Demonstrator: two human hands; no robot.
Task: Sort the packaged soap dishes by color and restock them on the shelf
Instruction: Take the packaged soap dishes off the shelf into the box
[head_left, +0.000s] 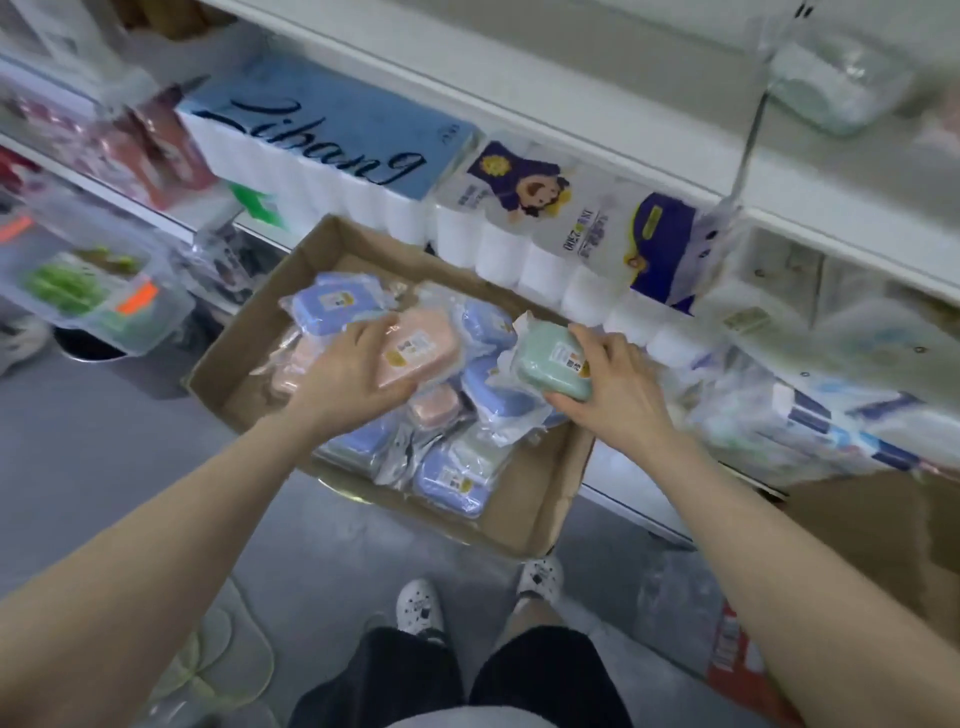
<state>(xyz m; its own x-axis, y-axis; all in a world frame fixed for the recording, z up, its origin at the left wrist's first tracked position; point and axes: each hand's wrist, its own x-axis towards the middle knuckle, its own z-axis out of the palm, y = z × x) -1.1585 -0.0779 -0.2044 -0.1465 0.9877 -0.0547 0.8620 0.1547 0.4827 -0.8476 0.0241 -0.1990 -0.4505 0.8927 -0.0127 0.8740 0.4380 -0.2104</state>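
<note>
An open cardboard box (524, 512) sits on the floor against the shelving, filled with several plastic-wrapped soap dishes in blue, pink and green. My left hand (343, 379) grips a pink packaged soap dish (421, 348) above the pile. My right hand (618, 389) grips a green packaged soap dish (553, 358) at the box's right side. Blue dishes lie at the back left (332, 306), under the held ones (493, 395) and at the front (452, 480). Another pink dish (434, 408) sits in the middle of the pile.
White shelves (519, 98) run across the back, loaded with toilet-paper packs: a blue-topped one (322, 140) and a purple cartoon one (561, 218). Clear storage boxes (93, 291) stand at the left. A second cardboard box (883, 540) stands at the right. My feet (421, 605) are just before the box.
</note>
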